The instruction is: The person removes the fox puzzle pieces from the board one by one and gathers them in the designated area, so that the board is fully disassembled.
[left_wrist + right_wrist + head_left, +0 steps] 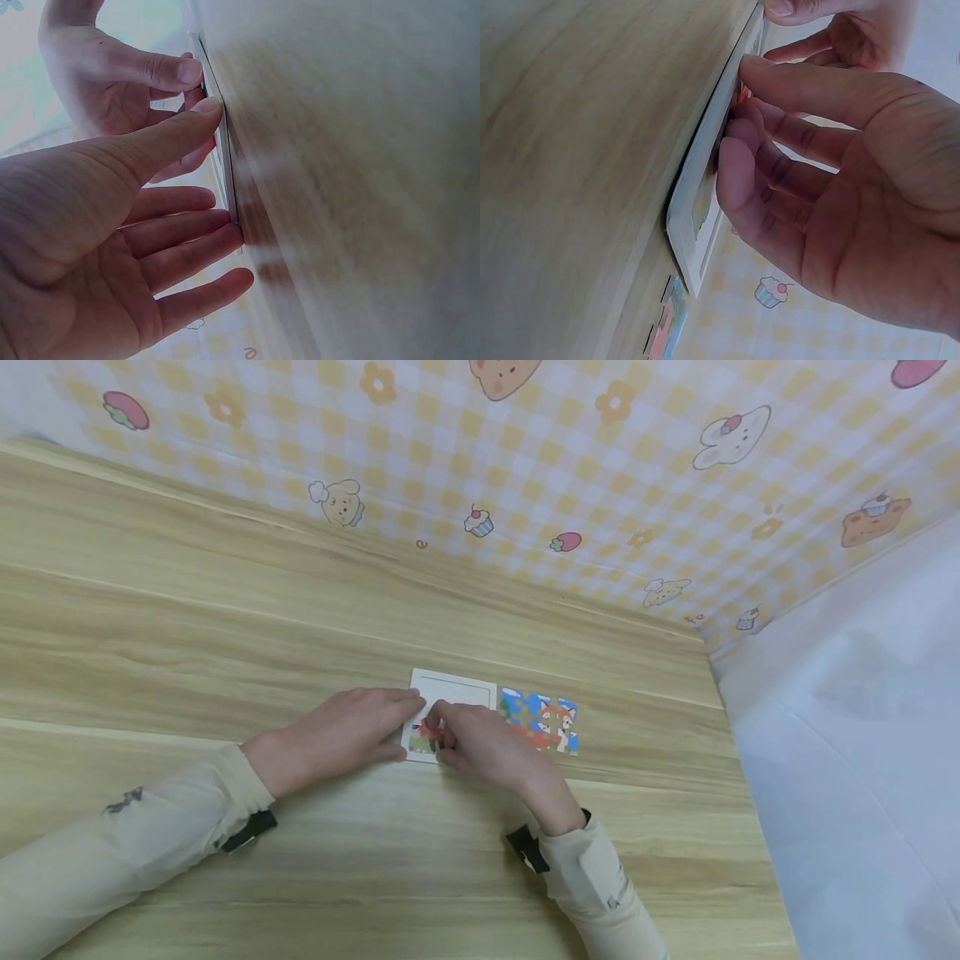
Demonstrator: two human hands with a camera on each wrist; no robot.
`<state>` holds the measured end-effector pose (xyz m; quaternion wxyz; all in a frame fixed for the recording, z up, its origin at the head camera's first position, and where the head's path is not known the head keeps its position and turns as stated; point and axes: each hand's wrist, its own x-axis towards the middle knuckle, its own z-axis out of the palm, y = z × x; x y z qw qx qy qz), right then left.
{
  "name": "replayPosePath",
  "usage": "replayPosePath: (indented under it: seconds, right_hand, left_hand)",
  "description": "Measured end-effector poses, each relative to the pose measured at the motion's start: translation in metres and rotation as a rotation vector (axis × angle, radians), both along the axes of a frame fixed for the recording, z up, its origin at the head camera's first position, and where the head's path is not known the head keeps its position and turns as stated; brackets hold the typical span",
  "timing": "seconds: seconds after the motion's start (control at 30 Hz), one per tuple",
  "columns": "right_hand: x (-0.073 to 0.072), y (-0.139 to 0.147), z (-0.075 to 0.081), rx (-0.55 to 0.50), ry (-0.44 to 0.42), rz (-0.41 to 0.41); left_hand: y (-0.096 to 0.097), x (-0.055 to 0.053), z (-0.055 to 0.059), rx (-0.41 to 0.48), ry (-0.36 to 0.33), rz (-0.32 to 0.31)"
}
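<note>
A white puzzle tray (454,677) lies on the wooden table, with some picture pieces (419,743) in its lower left part. My left hand (341,731) rests along the tray's left side. Its fingers are extended, and the thumb (202,109) touches the near edge. Over the tray's lower middle, my right hand (487,745) bends its fingers and pinches a jigsaw piece with red on it (745,94), mostly hidden by the fingertips. In the right wrist view, its thumb (759,64) lies over the tray's rim.
Right of the tray lie several joined or closely laid jigsaw pieces (564,720), showing a fox-like animal and blue sky. A yellow checked cloth (525,468) with cartoon prints stands behind the table (225,635). A white surface (847,735) borders the table's right edge.
</note>
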<state>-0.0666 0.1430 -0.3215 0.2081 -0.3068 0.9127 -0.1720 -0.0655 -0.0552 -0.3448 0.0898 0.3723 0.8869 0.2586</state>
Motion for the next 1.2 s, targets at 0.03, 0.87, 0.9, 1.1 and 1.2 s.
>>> replayPosePath:
  seconds: [0.03, 0.87, 0.9, 1.1, 1.2]
  right_hand:
    - [0.0000, 0.0000, -0.0001, 0.001, 0.000, -0.001]
    - [-0.0022, 0.0034, -0.0041, -0.066, -0.016, -0.023]
    - [-0.0020, 0.0031, -0.0039, -0.061, -0.019, -0.027]
    - [0.0028, -0.0022, -0.0026, -0.004, 0.025, -0.071]
    - [0.0064, -0.0044, -0.0035, 0.004, 0.065, -0.093]
  left_hand:
    - [0.0000, 0.0000, -0.0001, 0.001, 0.001, -0.001]
    - [-0.0002, 0.0004, 0.0012, -0.001, 0.036, -0.004]
    - [-0.0002, 0.0005, 0.0012, 0.000, 0.037, -0.004]
    - [-0.0004, 0.0005, 0.0016, -0.001, 0.024, -0.008]
    - [-0.0004, 0.0005, 0.0016, -0.001, 0.018, -0.011]
